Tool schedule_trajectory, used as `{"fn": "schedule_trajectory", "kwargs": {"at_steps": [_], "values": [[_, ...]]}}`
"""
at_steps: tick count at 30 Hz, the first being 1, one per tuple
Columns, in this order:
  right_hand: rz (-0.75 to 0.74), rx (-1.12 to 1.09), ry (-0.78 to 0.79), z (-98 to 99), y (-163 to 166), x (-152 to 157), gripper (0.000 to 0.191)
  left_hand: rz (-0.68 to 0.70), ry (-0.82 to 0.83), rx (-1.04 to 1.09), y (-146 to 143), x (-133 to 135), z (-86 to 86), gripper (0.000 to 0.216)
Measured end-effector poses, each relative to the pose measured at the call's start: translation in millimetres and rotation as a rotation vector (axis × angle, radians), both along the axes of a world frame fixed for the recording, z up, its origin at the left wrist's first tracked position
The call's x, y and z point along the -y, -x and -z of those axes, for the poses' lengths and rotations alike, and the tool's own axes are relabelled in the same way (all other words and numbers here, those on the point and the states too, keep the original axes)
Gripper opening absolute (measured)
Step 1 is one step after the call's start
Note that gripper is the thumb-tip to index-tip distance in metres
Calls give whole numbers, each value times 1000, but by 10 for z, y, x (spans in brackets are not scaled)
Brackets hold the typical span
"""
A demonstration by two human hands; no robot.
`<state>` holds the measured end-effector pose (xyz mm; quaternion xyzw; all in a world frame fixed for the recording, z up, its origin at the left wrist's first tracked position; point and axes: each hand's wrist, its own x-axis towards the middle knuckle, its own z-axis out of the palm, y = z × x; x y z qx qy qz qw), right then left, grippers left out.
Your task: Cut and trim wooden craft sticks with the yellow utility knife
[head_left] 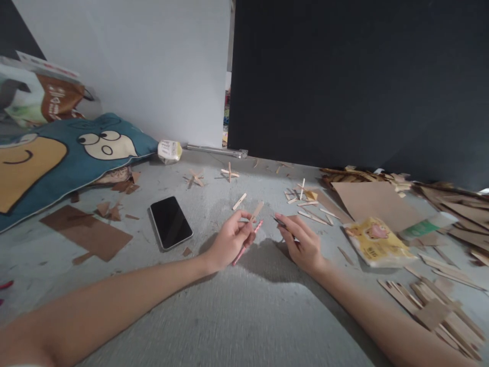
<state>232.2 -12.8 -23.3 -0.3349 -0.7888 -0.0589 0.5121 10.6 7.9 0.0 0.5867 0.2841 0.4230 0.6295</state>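
My left hand is closed in a pinch on a short flat wooden stick, which points up and away from me. A thin pink-and-red rod runs slantwise past the same fingers; whether they grip it I cannot tell. Close by on the right, my right hand has its fingers closed around a small dark tool, mostly hidden, with its thin tip toward the left hand. Just beyond the left hand a loose wooden stick lies on the grey table.
Crossed-stick pieces stand at the back. A phone, brown cardboard and a blue cushion are on the left. To the right are a yellow packet, a green-and-white tube, cardboard scraps and a stick pile.
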Motion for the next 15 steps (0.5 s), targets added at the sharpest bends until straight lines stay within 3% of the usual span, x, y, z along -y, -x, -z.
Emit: {"fn": "schedule_trajectory", "kwargs": {"at_steps": [3, 9, 15], "values": [[-24, 72, 19, -37, 4, 11, 55, 24, 14, -2, 13, -5, 33, 35], [-25, 157, 110, -50, -19, 6, 43, 62, 35, -32, 8, 14, -7, 34], [-52, 110, 123, -43, -7, -11, 43, 59, 43, -84, -5, 36, -35, 36]]}}
